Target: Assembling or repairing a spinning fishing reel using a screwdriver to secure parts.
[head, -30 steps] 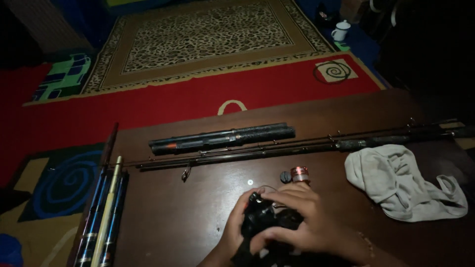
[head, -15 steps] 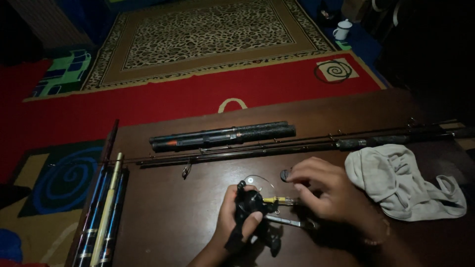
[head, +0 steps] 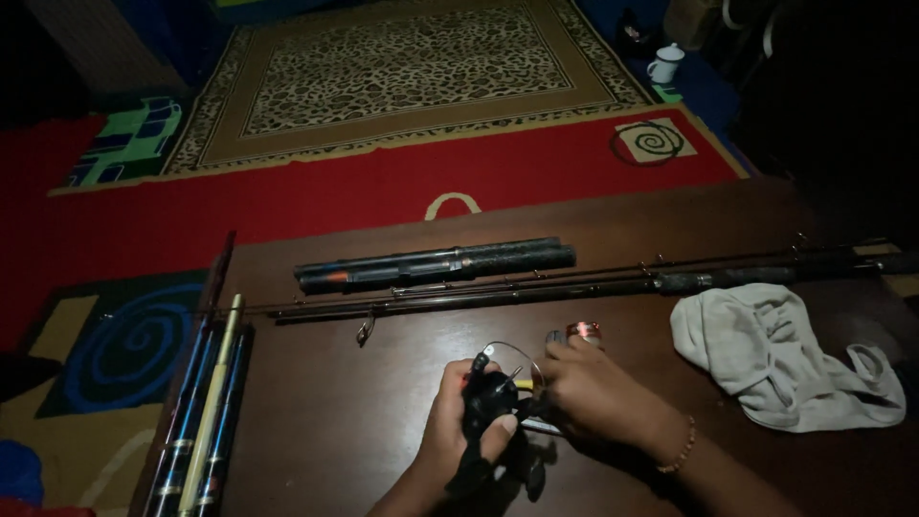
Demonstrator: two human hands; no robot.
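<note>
The left hand [head: 458,421] wraps closed around a black fishing reel body [head: 490,400], held just above the dark brown wooden table [head: 335,431] near its front edge. The right hand [head: 598,393] pinches shut on the reel's thin wire bail and shaft; a firm left grip and small right-hand turns seem wise, as the parts look fine. Just beyond lies a small red-banded metal spool [head: 584,331], right of it a crumpled white cloth [head: 775,359]. Farther back rest long dark fishing rod sections [head: 574,282] and a dark tube case [head: 436,264]; no labels are legible
</note>
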